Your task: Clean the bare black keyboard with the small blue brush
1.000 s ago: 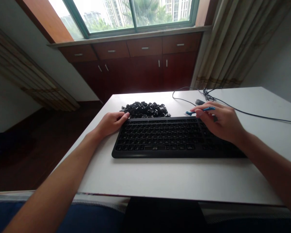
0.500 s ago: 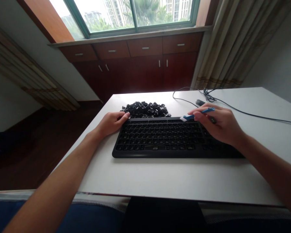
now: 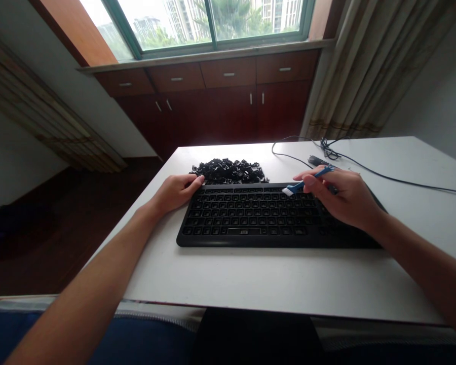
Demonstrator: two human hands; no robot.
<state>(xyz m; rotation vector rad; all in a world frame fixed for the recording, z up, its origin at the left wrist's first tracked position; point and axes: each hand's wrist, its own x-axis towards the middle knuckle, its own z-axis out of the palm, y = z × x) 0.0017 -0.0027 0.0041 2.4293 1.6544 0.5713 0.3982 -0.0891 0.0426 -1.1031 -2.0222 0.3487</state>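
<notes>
A black keyboard (image 3: 251,241) with its keycaps off lies flat on the white table. At its upper left corner, my left hand (image 3: 177,191) grips the edge, thumb on top and the other fingers partly hidden. Pinched in my right hand (image 3: 340,195) is a blue toothbrush (image 3: 297,187), its white bristles on or just above the top row of key sockets; I cannot tell whether they touch. The keyboard's right part is partly covered by my right hand and forearm. A heap of loose black keycaps (image 3: 228,171) sits directly behind the keyboard.
On the white table (image 3: 251,281), a black cable (image 3: 395,183) with a tangled bundle runs across the back right. A dark object (image 3: 316,161) lies behind my right hand. Past the table stand red-brown cabinets (image 3: 228,114) under a window.
The toothbrush head has shifted slightly down and tilted more, with my right hand turning a little. My left hand stays on the keyboard corner.
</notes>
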